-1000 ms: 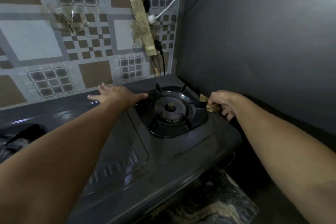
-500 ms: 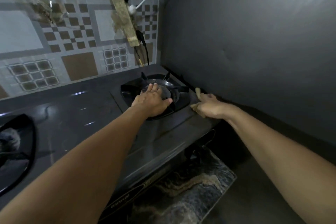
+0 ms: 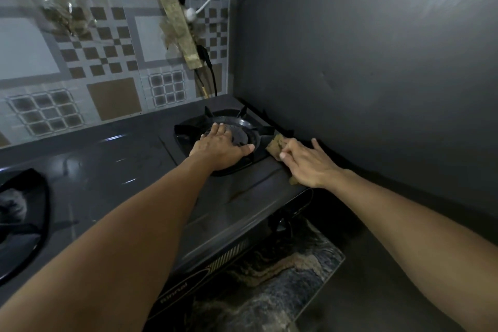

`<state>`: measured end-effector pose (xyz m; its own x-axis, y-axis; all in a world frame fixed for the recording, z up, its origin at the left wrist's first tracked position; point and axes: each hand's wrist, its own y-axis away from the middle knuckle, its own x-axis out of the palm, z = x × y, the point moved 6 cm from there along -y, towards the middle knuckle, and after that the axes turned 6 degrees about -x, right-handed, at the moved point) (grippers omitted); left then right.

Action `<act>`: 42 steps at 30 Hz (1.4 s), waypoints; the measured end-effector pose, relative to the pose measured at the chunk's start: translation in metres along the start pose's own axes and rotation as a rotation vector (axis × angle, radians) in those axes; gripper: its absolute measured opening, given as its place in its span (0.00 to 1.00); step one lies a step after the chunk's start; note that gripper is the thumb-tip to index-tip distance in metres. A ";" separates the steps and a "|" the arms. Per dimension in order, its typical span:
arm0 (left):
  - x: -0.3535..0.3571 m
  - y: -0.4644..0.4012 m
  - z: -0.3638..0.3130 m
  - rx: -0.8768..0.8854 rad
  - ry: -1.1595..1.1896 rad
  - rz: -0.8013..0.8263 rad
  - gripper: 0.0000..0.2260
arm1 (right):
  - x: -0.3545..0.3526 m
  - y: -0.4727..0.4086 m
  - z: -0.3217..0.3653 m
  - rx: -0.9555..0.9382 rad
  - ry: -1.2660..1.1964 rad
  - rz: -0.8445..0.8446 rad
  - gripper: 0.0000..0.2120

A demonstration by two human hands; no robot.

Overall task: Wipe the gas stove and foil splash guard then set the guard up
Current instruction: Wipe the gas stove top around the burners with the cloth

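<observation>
The dark grey gas stove (image 3: 113, 170) fills the lower left of the head view. My left hand (image 3: 219, 147) lies flat on the right burner's black pan support (image 3: 242, 122), fingers straight. My right hand (image 3: 305, 163) presses a brownish cloth (image 3: 275, 144) onto the stove's right edge, fingers spread over it; a bit of cloth shows under the wrist too. The grey foil splash guard (image 3: 363, 75) stands upright as a tall panel along the stove's right side, just beyond my right hand.
The left burner (image 3: 21, 218) sits at the left edge. A tiled wall (image 3: 80, 67) runs behind the stove, with a taped power strip (image 3: 179, 27) and cables hanging over the back. A marbled counter surface (image 3: 269, 283) shows under the stove's front.
My left hand went from the stove's back edge onto the right burner. My right hand flattened over the cloth and slid a little forward along the stove's right edge.
</observation>
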<state>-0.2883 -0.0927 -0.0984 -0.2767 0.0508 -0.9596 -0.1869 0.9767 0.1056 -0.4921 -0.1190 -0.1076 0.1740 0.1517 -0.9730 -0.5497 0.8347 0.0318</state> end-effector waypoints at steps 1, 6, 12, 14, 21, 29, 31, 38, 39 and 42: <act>-0.001 0.000 0.001 -0.005 0.003 -0.006 0.41 | 0.002 -0.001 -0.003 -0.026 -0.003 -0.029 0.14; -0.001 0.001 -0.001 -0.020 0.015 0.005 0.42 | 0.016 0.030 0.024 -0.250 0.155 -0.110 0.31; -0.002 0.002 -0.003 -0.041 0.006 0.021 0.42 | 0.022 0.048 0.034 -0.309 0.147 -0.167 0.37; -0.002 0.002 -0.003 -0.029 0.004 0.020 0.42 | 0.011 0.035 0.005 -0.144 0.169 -0.150 0.41; 0.002 -0.006 0.001 -0.061 0.043 0.040 0.45 | 0.020 0.043 0.006 -0.151 0.106 -0.236 0.41; 0.003 -0.008 0.002 -0.043 0.026 0.022 0.45 | 0.023 0.042 0.015 -0.148 0.066 -0.312 0.37; 0.004 -0.007 0.001 -0.027 0.009 0.015 0.44 | 0.017 0.024 -0.006 -0.018 0.016 -0.273 0.33; 0.001 -0.004 0.000 -0.022 0.006 0.008 0.44 | 0.024 0.035 -0.016 0.225 -0.317 -0.597 0.29; 0.001 -0.003 0.000 -0.020 0.007 0.009 0.44 | 0.030 0.039 -0.018 0.273 -0.355 -0.622 0.32; 0.003 -0.006 0.001 -0.026 0.024 0.024 0.45 | 0.038 0.049 -0.006 0.294 -0.260 -0.616 0.39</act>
<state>-0.2873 -0.0980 -0.1018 -0.3041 0.0688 -0.9502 -0.2042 0.9695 0.1355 -0.5174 -0.0759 -0.1444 0.5892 -0.3011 -0.7498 -0.0541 0.9112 -0.4084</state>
